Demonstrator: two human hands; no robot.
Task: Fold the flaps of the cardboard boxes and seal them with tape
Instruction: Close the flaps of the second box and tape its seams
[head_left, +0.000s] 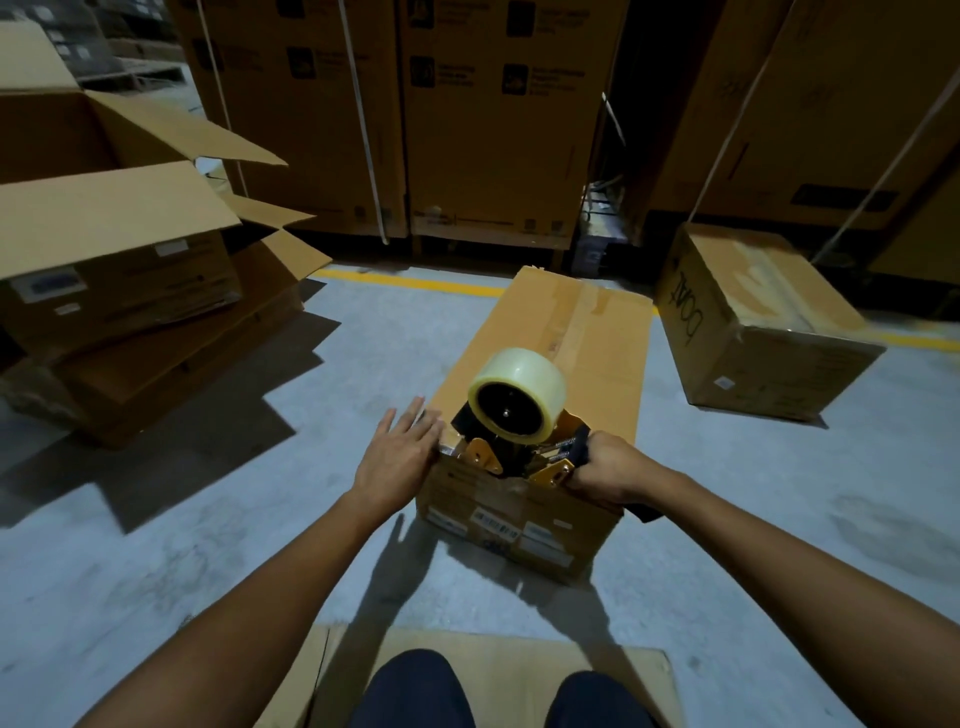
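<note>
On the warehouse floor (363, 353), a closed cardboard box (587, 353) has a tape dispenser (519, 457) at its near top edge.

The box lies lengthwise away from the person, flaps down, with a tape strip along its top seam. The right hand (605, 467) grips the dispenser's handle, fingers curled round it, and the clear tape roll (519, 389) stands above the box edge. The left hand (397, 452) lies flat, fingers straight, on the near left corner. A cardboard sheet (519, 654) lies under the person's knees. A taped box (763, 332) sits well apart to the right, open boxes (114, 270) are piled to the left, and tall cartons (467, 130) stand behind a yellow line (410, 283).
</note>
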